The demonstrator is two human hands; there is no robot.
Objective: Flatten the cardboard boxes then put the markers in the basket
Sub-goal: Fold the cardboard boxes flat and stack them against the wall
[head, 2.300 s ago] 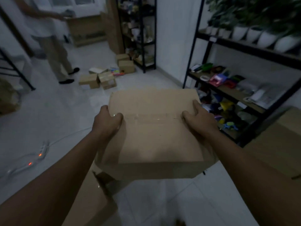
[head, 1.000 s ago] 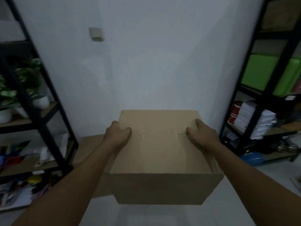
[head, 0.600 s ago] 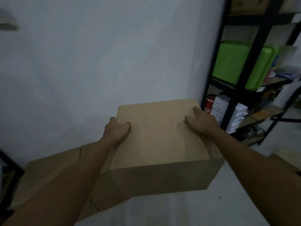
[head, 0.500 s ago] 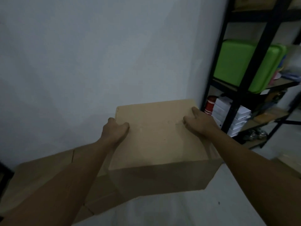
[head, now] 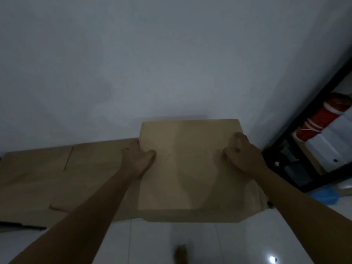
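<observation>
**Desk:** What have you got on the feed?

**Operator:** I see a plain brown cardboard box (head: 190, 168) held up close to a pale grey wall (head: 152, 54), both bare hands on it. My left hand (head: 137, 159) grips its edge at nine o'clock, thumb curled over the top face and fingers tucked out of sight behind. My right hand (head: 242, 156) grips the edge at three o'clock, fingers curled down onto the panel. The box sits dead centre, its far edge near the wall and its near flaps hanging above the white tiled floor (head: 209, 242).

**Desk:** Which step is this?

**Operator:** Flattening, I judge. The top face sags along a soft crease, so the box looks partly collapsed but not flat. A flattened sheet of brown cardboard (head: 57, 174) leans or lies against the wall at nine o'clock; I cannot tell which.

**Desk:** And the next move?

**Operator:** Likely setting this box down beside that sheet and pressing it flat, which calls for even pressure from both palms so the panels fold along their seams instead of buckling.

**Desk:** Markers? Basket?

**Operator:** Neither shows. At three o'clock I see only a black metal shelf frame (head: 297, 134) holding a red-and-white cylinder (head: 320, 121) and white boxes (head: 331, 145). The light is dim, so small details are lost.
</observation>
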